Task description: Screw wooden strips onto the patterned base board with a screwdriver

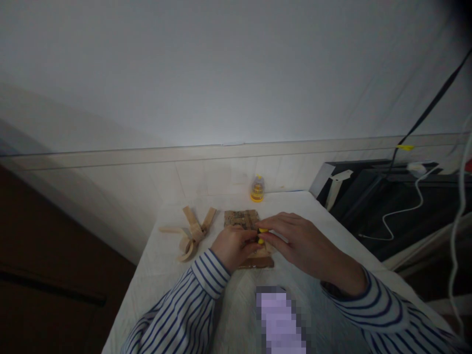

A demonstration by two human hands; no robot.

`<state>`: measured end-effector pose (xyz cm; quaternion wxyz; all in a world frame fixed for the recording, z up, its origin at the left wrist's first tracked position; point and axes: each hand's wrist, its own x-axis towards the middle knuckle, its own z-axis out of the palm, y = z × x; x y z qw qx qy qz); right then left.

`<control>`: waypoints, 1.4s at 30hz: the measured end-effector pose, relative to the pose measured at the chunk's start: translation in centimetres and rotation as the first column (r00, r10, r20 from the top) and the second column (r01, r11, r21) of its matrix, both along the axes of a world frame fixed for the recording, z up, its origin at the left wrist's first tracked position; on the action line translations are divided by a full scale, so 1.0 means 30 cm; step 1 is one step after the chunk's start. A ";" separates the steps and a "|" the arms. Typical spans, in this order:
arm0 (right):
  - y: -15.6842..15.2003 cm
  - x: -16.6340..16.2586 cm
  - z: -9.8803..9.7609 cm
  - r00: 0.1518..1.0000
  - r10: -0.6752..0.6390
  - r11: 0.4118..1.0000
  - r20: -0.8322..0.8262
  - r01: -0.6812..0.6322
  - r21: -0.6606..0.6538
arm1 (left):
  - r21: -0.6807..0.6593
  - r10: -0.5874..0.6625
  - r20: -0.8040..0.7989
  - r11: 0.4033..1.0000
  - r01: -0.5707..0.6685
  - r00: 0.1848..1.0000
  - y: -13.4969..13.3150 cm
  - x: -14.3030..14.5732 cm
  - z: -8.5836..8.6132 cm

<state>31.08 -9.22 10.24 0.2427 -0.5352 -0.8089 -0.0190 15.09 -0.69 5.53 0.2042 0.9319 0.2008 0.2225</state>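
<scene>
A flat brown wooden board (241,219) lies on the white table (162,275) in front of me. My left hand (233,247) rests on its near half with the fingers curled in, pressing on it. My right hand (295,236) reaches in from the right and pinches a small yellow piece (263,230) at the board's middle. A second bit of yellow (260,241) shows just below, between the two hands. Both sleeves are striped blue and white. The hands hide the board's near part.
A loose bundle of pale wooden pieces (191,231) lies left of the board. A small clear jar with a yellow base (257,189) stands at the table's far edge by the wall. A dark bench with white and black cables (398,211) lies to the right.
</scene>
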 end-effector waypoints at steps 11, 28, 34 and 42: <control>-0.002 -0.010 -0.008 1.000 -0.024 0.999 -0.014 0.024 0.048 | -0.047 -0.077 -0.022 0.996 0.076 0.997 0.007 0.000 -0.003; 0.003 -0.017 0.014 0.996 0.007 1.000 -0.086 -0.006 0.005 | -0.040 0.054 0.004 0.998 -0.053 0.999 -0.007 0.005 -0.009; 0.003 -0.013 0.019 0.995 0.081 0.995 -0.065 -0.085 -0.049 | -0.084 0.008 -0.010 0.996 -0.009 1.000 0.002 -0.001 -0.014; 0.010 -0.004 0.010 0.997 0.060 0.998 -0.041 -0.061 -0.019 | -0.130 -0.031 -0.033 0.991 0.026 0.999 0.001 0.001 -0.005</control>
